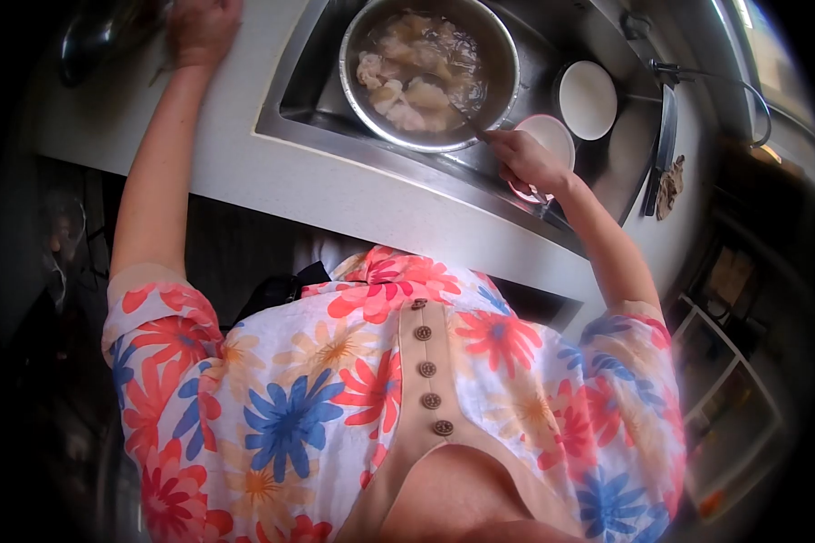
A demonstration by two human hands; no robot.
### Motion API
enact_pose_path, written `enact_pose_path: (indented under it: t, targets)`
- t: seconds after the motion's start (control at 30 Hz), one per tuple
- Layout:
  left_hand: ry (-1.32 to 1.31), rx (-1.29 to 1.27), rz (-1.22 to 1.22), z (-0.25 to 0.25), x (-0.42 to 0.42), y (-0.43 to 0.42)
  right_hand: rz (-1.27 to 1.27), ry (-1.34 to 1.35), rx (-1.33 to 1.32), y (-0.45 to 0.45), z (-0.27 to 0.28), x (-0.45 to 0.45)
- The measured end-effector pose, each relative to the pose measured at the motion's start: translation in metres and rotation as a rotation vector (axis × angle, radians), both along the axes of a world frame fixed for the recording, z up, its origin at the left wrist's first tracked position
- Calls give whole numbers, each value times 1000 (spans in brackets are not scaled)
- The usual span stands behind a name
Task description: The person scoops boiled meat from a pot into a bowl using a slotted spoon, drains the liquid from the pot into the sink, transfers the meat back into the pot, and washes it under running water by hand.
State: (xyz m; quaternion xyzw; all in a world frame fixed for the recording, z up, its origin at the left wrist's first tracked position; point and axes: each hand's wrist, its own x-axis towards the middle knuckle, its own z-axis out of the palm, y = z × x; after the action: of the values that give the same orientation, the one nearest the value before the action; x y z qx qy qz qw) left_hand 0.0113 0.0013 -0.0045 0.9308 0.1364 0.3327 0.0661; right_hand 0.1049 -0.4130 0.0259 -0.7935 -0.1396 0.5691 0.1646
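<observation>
The pale counter point(317, 181) takes up the widest stretch, with the steel sink point(312, 125) set into it. Within the sink's outline stands a large metal bowl point(347, 90), its near rim close to the sink's front edge. Liquid fills much of it, and a bump or a hard push against the wall could send some over that edge.

Beside it are a white bowl point(589, 100) and a pink-rimmed bowl point(552, 136), the latter partly hidden by the right hand point(530, 163); a sideways swing of the wrist could knock it. To the right of the sink is a knife point(667, 127) with its blade exposed, a cut risk if the arm reaches that way carelessly.

The right hand is closed around a thin utensil point(467, 119), which slants into the metal bowl among pale, soft-looking pieces point(426, 95). Its tip is submerged; wet fingers might let the handle slip, and brisk stirring could splash.

The left hand point(206, 32) is by a dark, rounded vessel point(109, 36) on the left. Its fingers are cut off by the frame, so whether they grip anything cannot be told.
</observation>
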Motion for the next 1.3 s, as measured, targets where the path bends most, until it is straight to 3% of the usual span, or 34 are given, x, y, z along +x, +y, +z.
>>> enact_pose_path:
  t: [0.13,0.23,0.33,0.43,0.53,0.77,0.83,1.13,1.3]
  targets:
    - [10,-4,-3,-2,0,2,226,-115,-4,16,11,-9]
    - [-3,-4,-6,-2,0,2,-19,140,-18,14,5,2]
    - [9,-8,5,1,-1,-1,-91,290,-45,23,8,9]
    - [15,-18,-1,-1,-2,2,-393,596,-50,21,10,20]
    - [4,-19,-2,-4,-4,3,-492,722,90,-5,0,27]
    - [10,-17,-20,-3,-1,4,-541,601,178,-14,2,22]
    - [39,45,-23,-32,-1,31,-560,600,196,-19,1,22]
    - [85,48,-29,-41,1,40,-771,387,231,-84,71,23]
    - [101,35,12,-32,2,26,-677,38,26,-148,94,10]
